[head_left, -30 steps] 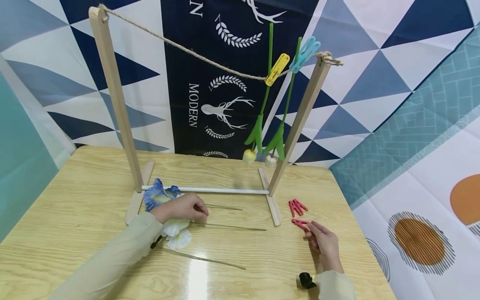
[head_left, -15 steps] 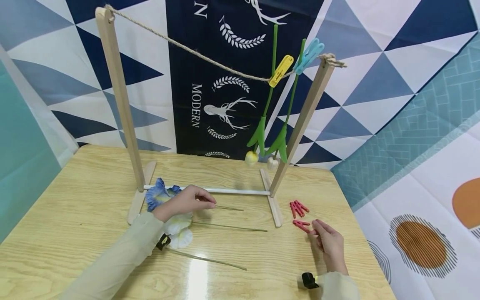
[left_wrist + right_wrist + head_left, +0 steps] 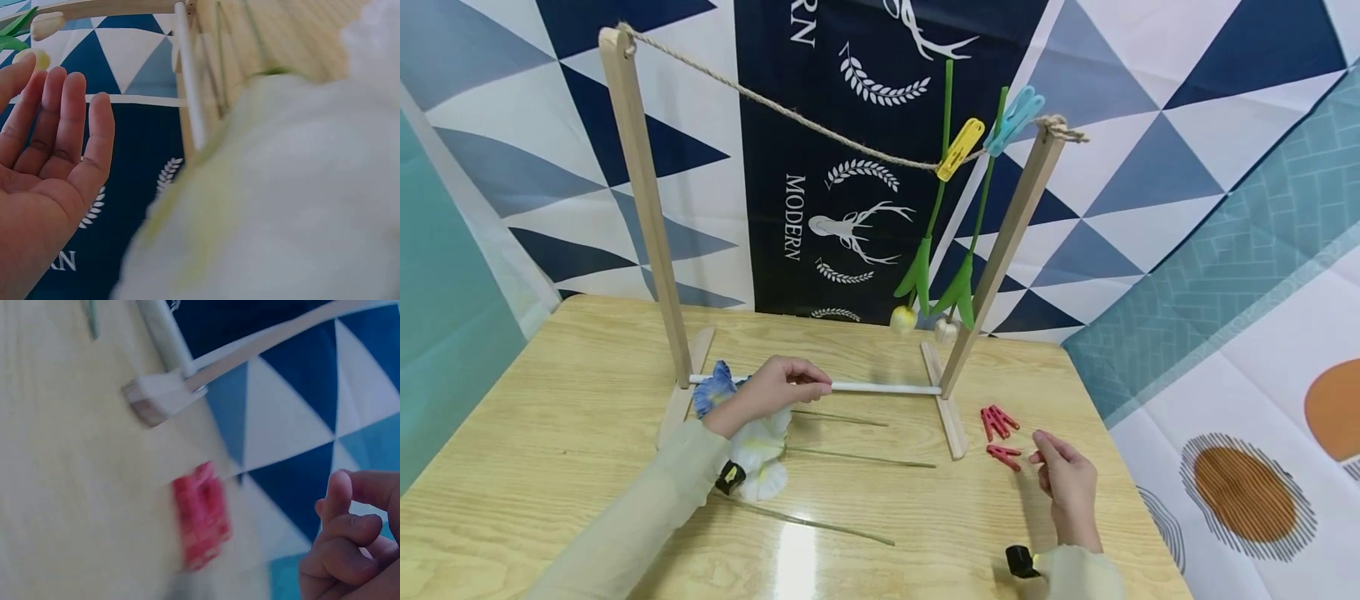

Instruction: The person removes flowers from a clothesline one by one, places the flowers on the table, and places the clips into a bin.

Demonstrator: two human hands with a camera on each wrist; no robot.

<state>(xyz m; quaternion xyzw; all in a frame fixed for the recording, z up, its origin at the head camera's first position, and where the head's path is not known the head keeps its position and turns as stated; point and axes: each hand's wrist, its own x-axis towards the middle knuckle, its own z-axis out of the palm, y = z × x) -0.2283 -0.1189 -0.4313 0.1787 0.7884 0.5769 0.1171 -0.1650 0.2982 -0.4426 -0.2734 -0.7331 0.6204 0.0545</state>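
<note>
My left hand (image 3: 791,385) hovers over the flowers near the white crossbar, fingers loosely bent and nothing in them. The left wrist view shows its palm and relaxed fingers (image 3: 65,119). Beneath that arm lie a blue artificial flower (image 3: 713,392) and white flowers (image 3: 766,442), partly hidden, their thin stems (image 3: 857,459) pointing right. Close white petals (image 3: 281,187) fill much of the left wrist view. Right of the stand, my right hand (image 3: 1066,483) is raised beside a red clothespin (image 3: 1003,456), apart from it. Its fingers are loosely curled and empty. Several more red clothespins (image 3: 997,422) lie just behind.
A wooden stand (image 3: 643,200) with a white crossbar (image 3: 880,388) spans the back of the table (image 3: 587,367). From its sagging rope (image 3: 790,112), a yellow clothespin (image 3: 960,150) and a blue clothespin (image 3: 1015,119) hold two upside-down tulips (image 3: 904,319). Patterned cloth hangs behind.
My left hand has risen and moved slightly right, away from the stems. My right hand has drawn back rightward from the nearest red clothespin, which stays on the table.
</note>
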